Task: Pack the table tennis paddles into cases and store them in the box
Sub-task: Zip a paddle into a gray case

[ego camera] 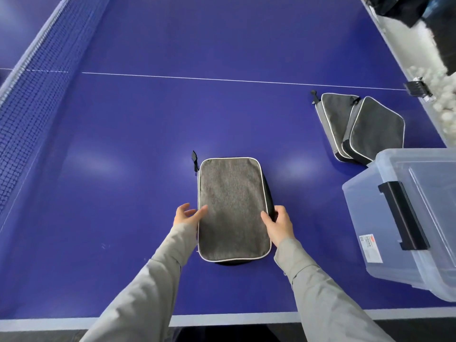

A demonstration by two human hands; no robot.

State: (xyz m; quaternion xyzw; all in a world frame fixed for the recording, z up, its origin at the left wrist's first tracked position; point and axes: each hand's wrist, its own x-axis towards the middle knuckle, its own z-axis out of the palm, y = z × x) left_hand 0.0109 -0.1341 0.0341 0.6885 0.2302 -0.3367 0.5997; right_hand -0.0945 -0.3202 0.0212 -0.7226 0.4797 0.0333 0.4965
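- The grey case is lying near the table's near edge, long axis running away from the person.
- The right hand is gripping its right edge; the left hand is touching the left edge, fingers relaxed.
- The box is sitting to the right, nearer the right hand.

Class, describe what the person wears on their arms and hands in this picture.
Both arms wear long, loose, light grey-beige sleeves reaching the wrists, creased along their length. The left hand and right hand are bare: no gloves, rings or watch visible.
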